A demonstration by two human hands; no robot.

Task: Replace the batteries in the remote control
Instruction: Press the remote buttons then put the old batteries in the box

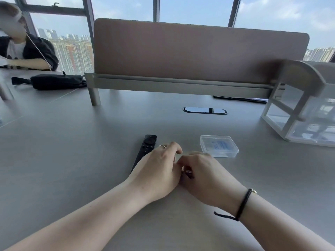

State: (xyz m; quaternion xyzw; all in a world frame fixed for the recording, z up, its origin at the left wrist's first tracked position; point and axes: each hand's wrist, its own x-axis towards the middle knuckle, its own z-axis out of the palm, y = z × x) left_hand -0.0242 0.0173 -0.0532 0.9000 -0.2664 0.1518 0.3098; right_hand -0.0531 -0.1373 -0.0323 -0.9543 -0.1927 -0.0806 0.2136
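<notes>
The black remote control (pixel 146 150) lies face up on the grey table (pixel 72 151), buttons showing. Its near end is hidden under my left hand (pixel 159 171). My left hand rests on the table with curled fingers, and its fingertips meet my right hand (pixel 206 176). Between the fingers of my right hand sits a small dark object (pixel 187 173), mostly hidden; it may be a battery. Just beyond my right hand lies a clear plastic box (pixel 219 146) with blue-and-white contents.
A desk divider panel (pixel 199 51) stands across the back, with a cable port (pixel 204 110) in front of it. A clear organiser rack (pixel 304 113) is at the right. A black pouch (pixel 56 81) and a seated person (pixel 23 49) are at the far left.
</notes>
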